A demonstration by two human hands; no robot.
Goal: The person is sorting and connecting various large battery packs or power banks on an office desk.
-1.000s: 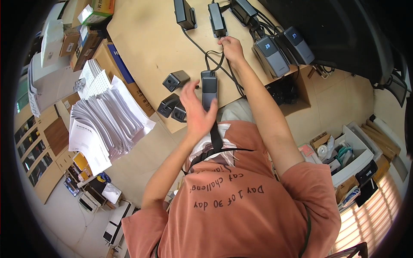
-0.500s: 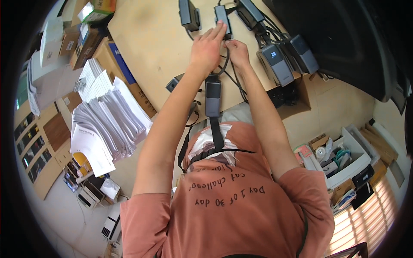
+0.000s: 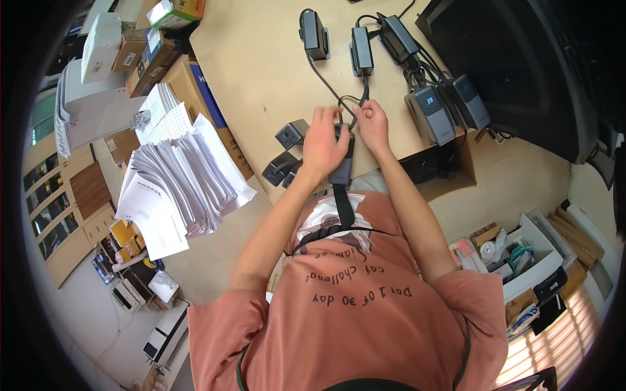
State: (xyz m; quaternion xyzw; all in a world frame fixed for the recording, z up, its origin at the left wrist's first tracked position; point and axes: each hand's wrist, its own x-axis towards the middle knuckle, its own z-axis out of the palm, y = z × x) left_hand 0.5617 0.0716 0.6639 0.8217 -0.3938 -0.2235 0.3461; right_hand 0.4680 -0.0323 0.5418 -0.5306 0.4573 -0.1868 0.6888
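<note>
My right hand (image 3: 373, 128) is closed in a pinch on a black cable (image 3: 357, 112) in front of me. Beside it, my left hand (image 3: 324, 144) lies at the upper end of a grey power bank (image 3: 341, 168), its fingers stretched out and its thumb across the device. The hand partly hides this power bank, which lies at the table's near edge. Beyond my hands, a slim dark device (image 3: 362, 52) with a cable stands between another dark block-shaped device (image 3: 314, 38) and a third (image 3: 398, 40).
Two grey power banks stand at right, one with a lit display (image 3: 430, 112), the other (image 3: 467, 99) beside it amid bundled cables. Small black chargers (image 3: 291, 134) lie left of my hand. A black monitor (image 3: 515, 72) bounds the right; stacked papers (image 3: 186, 186) and boxes the left.
Both hands have drawn back from the slim dark device toward the near power bank. My left hand has come off that device and now lies at the power bank. The view has shifted slightly.
</note>
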